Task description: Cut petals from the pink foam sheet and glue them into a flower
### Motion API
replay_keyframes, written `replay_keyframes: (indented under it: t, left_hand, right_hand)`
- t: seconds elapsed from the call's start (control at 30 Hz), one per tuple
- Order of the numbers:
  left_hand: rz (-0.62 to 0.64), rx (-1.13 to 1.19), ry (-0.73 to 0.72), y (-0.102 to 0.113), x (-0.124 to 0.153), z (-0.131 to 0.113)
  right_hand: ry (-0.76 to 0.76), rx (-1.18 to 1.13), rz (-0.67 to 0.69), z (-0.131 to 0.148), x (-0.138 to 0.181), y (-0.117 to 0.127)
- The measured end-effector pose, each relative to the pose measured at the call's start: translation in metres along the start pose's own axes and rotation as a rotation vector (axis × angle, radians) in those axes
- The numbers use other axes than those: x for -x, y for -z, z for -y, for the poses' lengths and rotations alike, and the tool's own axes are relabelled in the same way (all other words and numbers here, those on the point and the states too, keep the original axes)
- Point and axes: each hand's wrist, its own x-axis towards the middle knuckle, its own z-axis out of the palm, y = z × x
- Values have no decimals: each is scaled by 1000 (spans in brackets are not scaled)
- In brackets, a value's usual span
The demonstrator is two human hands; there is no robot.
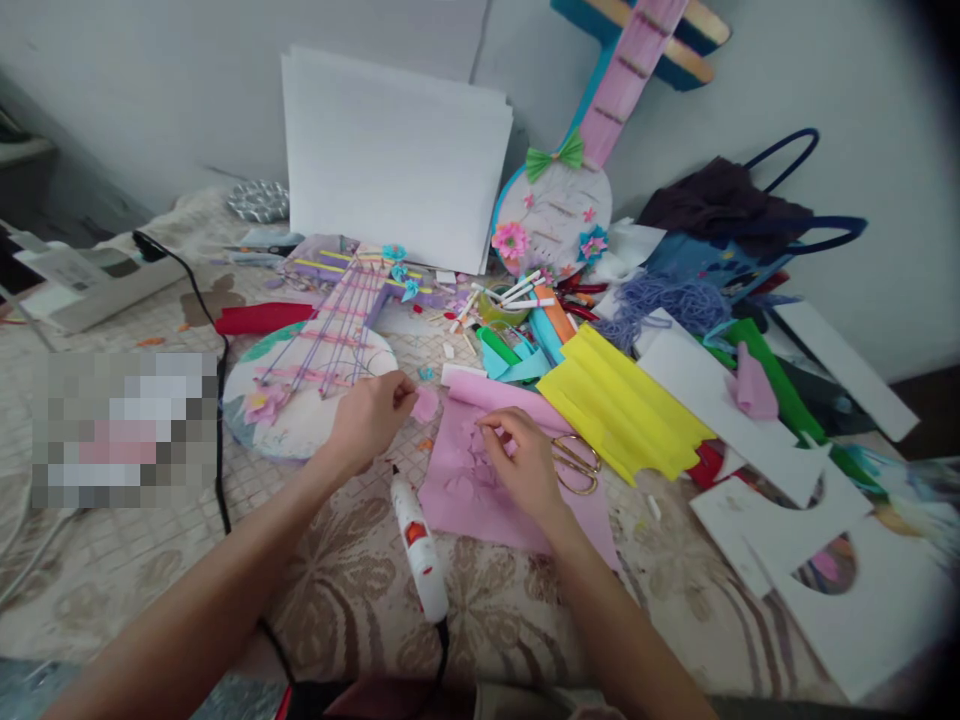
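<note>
My left hand [375,415] is closed in a pinch on a small round pink paper petal [425,405], just in front of the decorated paper instrument [292,425]. My right hand [529,465] also pinches, thumb against forefinger, over a sheet of pink crepe paper [450,515]. Whatever lies between its fingertips is too small to make out. Several cut pink petals [461,487] rest on that sheet. Between my forearms lies a white glue gun [418,548], nozzle pointing away from me. Gold-handled scissors [577,465] sit beside my right hand, partly hidden.
Yellow crepe paper [626,400] and white card offcuts [739,530] spread to the right. A second paper instrument [555,215] leans on the wall next to white sheets [397,160]. A black cable [222,440] crosses the left side, near a power strip [97,285].
</note>
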Motion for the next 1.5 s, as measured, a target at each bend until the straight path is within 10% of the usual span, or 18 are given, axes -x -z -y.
replay_keyframes:
  t: [0.5, 1.17, 1.5]
  left_hand:
    - [20, -217, -23, -3, 1, -5]
    - [-340, 65, -172, 7, 3, -13]
    - [-235, 129, -162, 9, 6, -17]
  right_hand:
    - [-3, 1, -35, -5, 1, 2]
    - [-2, 3, -17, 2, 2, 2]
    - [51, -1, -2, 0, 5, 22]
